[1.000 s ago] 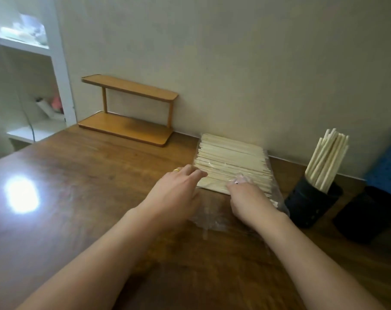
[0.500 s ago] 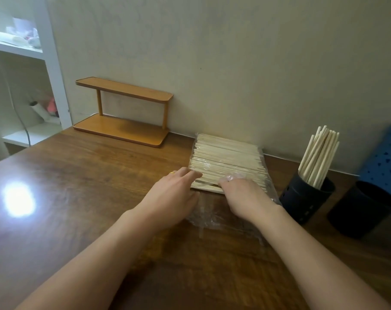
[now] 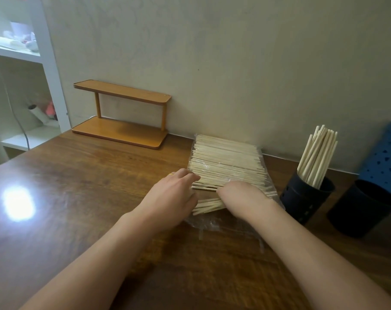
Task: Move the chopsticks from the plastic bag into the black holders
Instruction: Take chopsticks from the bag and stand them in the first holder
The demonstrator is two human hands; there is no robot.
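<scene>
A flat pile of pale wooden chopsticks lies in a clear plastic bag against the wall. My left hand rests with straight fingers on the pile's left ends. My right hand is curled over the near edge of the pile and grips a small bunch of chopsticks, which sticks out leftward below both hands. To the right stands a black holder with several upright chopsticks in it. A second black holder beside it holds nothing.
A blue perforated container leans on the wall behind the holders. A small two-level wooden rack stands at the back left, and a white shelf unit lies beyond the brown table.
My right hand has closed over the near chopsticks and drawn a small bunch toward me, apart from the pile. My left hand has stayed at the pile's left ends.
</scene>
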